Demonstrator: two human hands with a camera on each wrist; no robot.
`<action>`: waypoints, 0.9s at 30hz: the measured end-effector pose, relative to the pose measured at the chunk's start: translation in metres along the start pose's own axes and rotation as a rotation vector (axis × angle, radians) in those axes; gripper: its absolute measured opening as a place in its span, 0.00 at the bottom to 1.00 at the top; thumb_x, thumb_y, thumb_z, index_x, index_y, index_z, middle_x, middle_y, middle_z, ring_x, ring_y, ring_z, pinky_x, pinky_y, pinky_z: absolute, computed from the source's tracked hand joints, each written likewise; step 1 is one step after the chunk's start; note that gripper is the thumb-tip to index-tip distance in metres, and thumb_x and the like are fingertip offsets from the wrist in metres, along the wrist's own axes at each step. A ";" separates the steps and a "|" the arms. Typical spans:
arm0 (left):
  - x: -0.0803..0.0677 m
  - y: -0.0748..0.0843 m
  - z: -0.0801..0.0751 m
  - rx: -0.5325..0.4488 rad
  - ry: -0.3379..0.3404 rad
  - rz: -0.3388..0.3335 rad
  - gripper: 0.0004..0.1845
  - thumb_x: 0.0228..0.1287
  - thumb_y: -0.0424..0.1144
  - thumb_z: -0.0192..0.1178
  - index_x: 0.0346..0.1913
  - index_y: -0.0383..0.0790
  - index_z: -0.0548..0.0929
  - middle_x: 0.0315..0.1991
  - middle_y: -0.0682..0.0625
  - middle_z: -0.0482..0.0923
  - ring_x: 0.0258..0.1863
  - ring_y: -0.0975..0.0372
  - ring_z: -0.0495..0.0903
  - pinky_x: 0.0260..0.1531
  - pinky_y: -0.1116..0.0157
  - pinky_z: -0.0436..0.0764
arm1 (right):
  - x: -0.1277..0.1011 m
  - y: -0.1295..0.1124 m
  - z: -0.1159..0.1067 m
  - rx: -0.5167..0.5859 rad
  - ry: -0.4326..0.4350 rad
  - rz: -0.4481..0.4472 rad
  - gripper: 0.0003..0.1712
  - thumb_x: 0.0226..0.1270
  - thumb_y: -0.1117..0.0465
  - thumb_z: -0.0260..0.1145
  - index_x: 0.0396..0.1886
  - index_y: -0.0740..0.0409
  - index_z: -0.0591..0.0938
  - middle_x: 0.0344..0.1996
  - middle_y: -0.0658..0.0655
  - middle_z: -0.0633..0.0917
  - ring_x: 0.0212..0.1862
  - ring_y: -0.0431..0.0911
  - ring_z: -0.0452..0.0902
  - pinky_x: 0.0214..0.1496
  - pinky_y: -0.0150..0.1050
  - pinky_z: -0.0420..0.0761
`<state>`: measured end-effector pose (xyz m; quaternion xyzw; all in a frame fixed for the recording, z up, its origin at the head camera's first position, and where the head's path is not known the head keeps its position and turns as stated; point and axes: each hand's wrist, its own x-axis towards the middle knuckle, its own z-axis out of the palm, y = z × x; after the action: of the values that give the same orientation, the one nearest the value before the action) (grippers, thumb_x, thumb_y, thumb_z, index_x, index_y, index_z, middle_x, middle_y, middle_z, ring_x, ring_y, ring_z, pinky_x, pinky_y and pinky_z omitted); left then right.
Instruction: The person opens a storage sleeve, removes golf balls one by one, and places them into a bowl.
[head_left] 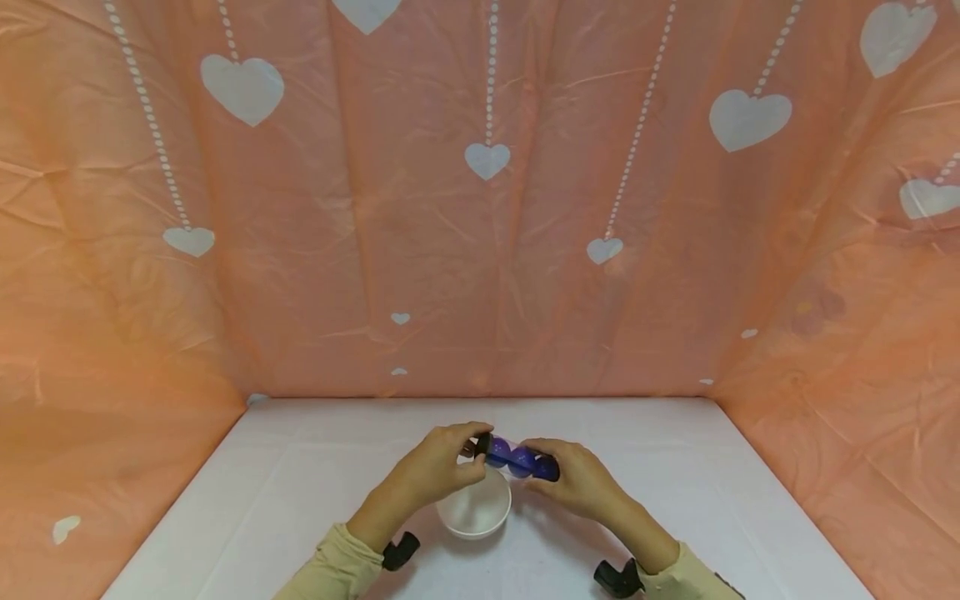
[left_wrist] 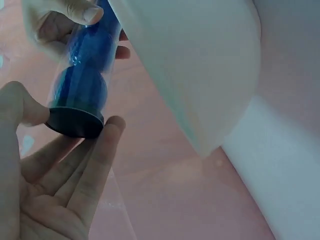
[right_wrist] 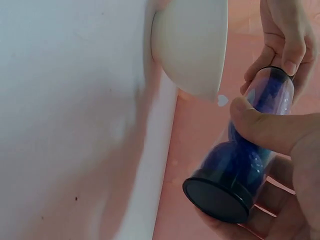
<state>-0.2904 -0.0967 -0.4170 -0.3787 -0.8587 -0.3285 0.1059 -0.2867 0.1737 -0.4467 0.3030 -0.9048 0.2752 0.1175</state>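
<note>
Together, two hands, left hand [head_left: 438, 467], right hand [head_left: 581, 479], one tube [head_left: 517, 457], one bowl [head_left: 474, 508].

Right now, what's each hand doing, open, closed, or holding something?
Left hand: pinches the black cap at one end of the clear tube of blue balls.
Right hand: grips the tube's other end, above the white bowl.

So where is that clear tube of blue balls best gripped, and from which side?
Grip the clear tube round its middle, from the side, across its long axis. It lies roughly level above the white bowl, with black caps at both ends. The right hand wraps the barrel so; the left hand pinches the left cap.
</note>
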 end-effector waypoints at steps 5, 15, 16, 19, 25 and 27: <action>0.000 0.005 0.004 0.128 0.030 0.014 0.27 0.59 0.27 0.65 0.63 0.27 0.82 0.53 0.37 0.89 0.45 0.52 0.91 0.46 0.61 0.91 | 0.000 -0.002 0.000 -0.019 0.002 0.014 0.27 0.63 0.57 0.83 0.61 0.55 0.88 0.55 0.55 0.91 0.54 0.52 0.88 0.56 0.54 0.88; -0.002 0.001 -0.003 0.140 -0.007 0.056 0.28 0.60 0.26 0.65 0.65 0.27 0.81 0.52 0.36 0.89 0.45 0.52 0.92 0.43 0.67 0.90 | 0.000 -0.005 -0.001 -0.036 0.003 0.008 0.27 0.62 0.55 0.84 0.61 0.51 0.89 0.53 0.53 0.92 0.50 0.50 0.89 0.52 0.51 0.88; -0.002 -0.001 -0.004 0.114 -0.010 0.059 0.27 0.61 0.26 0.64 0.65 0.27 0.81 0.53 0.36 0.89 0.46 0.52 0.92 0.44 0.68 0.90 | 0.000 -0.005 -0.001 -0.035 0.003 0.007 0.27 0.62 0.55 0.84 0.61 0.51 0.89 0.53 0.53 0.92 0.50 0.49 0.89 0.52 0.50 0.88; -0.002 -0.004 -0.005 0.031 -0.016 0.083 0.25 0.64 0.26 0.64 0.65 0.26 0.80 0.54 0.36 0.89 0.47 0.51 0.92 0.48 0.67 0.90 | 0.000 -0.003 -0.001 -0.032 0.006 0.006 0.27 0.62 0.54 0.84 0.61 0.50 0.89 0.52 0.52 0.92 0.49 0.48 0.88 0.51 0.49 0.88; -0.004 -0.011 -0.008 -0.127 -0.041 0.064 0.24 0.69 0.29 0.67 0.67 0.31 0.79 0.59 0.41 0.84 0.51 0.52 0.89 0.53 0.64 0.89 | 0.001 0.000 -0.002 -0.027 -0.006 0.013 0.27 0.62 0.53 0.84 0.61 0.48 0.89 0.52 0.51 0.92 0.48 0.46 0.88 0.52 0.49 0.87; -0.005 -0.012 -0.009 -0.152 -0.045 0.047 0.24 0.70 0.30 0.70 0.67 0.34 0.79 0.60 0.42 0.83 0.52 0.52 0.89 0.55 0.64 0.89 | 0.001 0.000 -0.002 -0.030 -0.010 0.010 0.27 0.62 0.52 0.84 0.61 0.49 0.89 0.52 0.52 0.92 0.49 0.47 0.88 0.52 0.49 0.87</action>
<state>-0.2965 -0.1115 -0.4185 -0.4131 -0.8243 -0.3817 0.0655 -0.2874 0.1745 -0.4446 0.2981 -0.9109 0.2608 0.1159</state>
